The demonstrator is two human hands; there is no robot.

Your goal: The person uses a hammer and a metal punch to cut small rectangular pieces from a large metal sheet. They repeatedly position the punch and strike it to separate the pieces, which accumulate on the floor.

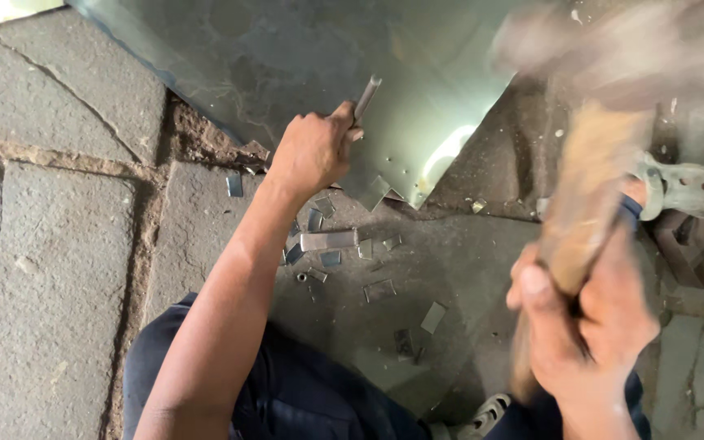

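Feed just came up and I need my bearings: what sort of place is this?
Likely a floor-level sheet-metal workshop. A metal sheet lies on the stone floor, offcuts scattered; the left hand holds a chisel, the right hand a hammer.

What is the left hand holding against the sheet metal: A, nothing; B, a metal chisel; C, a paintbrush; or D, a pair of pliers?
B: the left hand grips a slim metal chisel whose shaft sticks out above the fist, set against the sheet metal, while the right hand swings a blurred wooden-handled hammer.
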